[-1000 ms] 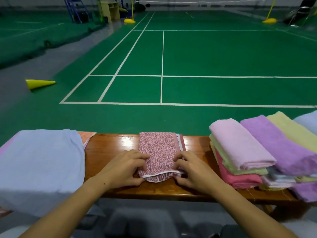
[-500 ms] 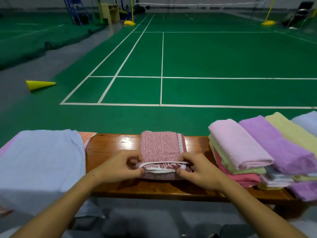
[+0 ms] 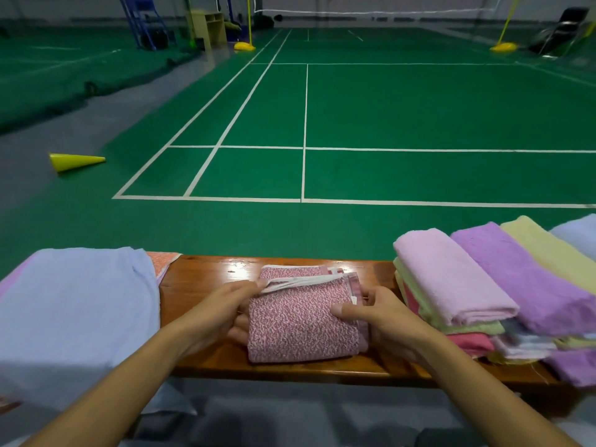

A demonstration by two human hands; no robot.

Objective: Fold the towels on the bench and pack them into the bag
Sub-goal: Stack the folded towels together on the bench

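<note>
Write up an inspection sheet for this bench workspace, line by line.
Surface: wooden bench, glossy, bare wood showing at the middle.
Job's things: speckled pink towel folded at the middle; stack of folded towels on the right; pale blue towel spread on the left. No bag in view.
Clutter: nothing seen.
Hands: left hand grips the speckled towel's left edge; right hand holds its right edge, thumb on top.
Cables: nothing seen.
Surroundings: green court with white lines, yellow cone lying on its side.

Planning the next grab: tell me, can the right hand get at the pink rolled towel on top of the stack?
Probably yes: the pink rolled towel lies uncovered just beside the right hand, which must first release the patterned towel.
</note>
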